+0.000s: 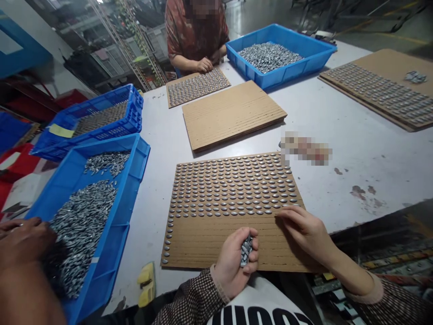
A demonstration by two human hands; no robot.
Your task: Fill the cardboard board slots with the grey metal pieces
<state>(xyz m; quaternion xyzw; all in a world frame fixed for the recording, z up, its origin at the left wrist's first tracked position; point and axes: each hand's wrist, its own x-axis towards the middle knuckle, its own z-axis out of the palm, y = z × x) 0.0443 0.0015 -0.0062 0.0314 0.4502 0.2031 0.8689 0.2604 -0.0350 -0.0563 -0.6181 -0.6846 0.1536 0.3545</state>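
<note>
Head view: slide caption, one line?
Left hand cups small shiny grey pieces as right hand reaches over a cardboard sheet partly covered with rows of similar pieces.

Left grip (237, 259) cupped, fingers (253, 255) curled; right grip (304, 227) palm down, fingers pointing left.

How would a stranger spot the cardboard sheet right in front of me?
Start at the white table and find the stack of plain cardboard near its middle. The cardboard sheet lies just nearer to you, rows of grey pieces across its far part. Unlike the table's other studded sheets, it has a single column of pieces running down its left edge, beside a bare near part.
</note>
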